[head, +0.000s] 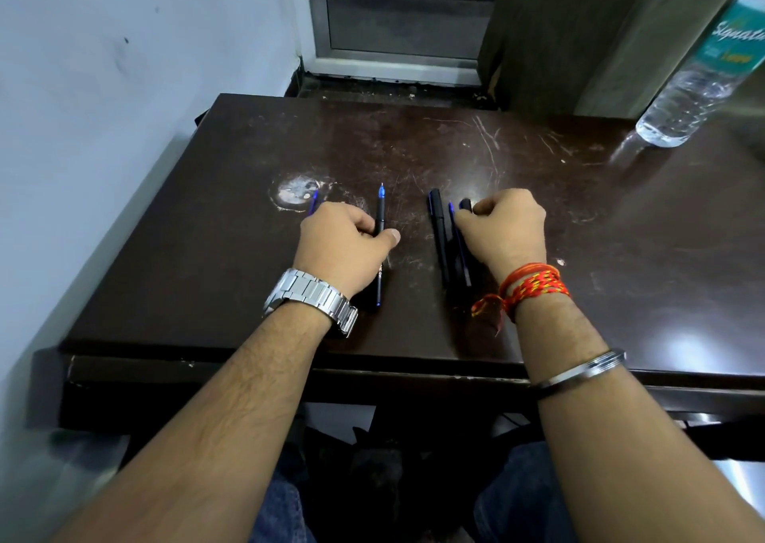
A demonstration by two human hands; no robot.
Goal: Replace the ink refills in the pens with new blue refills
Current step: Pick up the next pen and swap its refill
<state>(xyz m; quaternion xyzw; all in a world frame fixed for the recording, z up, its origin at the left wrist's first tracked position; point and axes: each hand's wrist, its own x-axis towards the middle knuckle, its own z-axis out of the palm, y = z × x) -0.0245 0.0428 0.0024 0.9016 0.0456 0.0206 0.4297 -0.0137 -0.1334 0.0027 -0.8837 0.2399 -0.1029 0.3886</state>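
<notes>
Left hand [343, 240] fingers curled on one pen [379, 248]; right hand [503, 232] fingers gripping cap [465, 205], two pens [439, 232] beside

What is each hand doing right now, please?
Left hand: closed on an uncapped pen.
Right hand: closed over a dark pen part; grip unclear.

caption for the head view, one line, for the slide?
Left hand rests on an uncapped pen while right hand covers more pens on a scratched dark table.
</notes>
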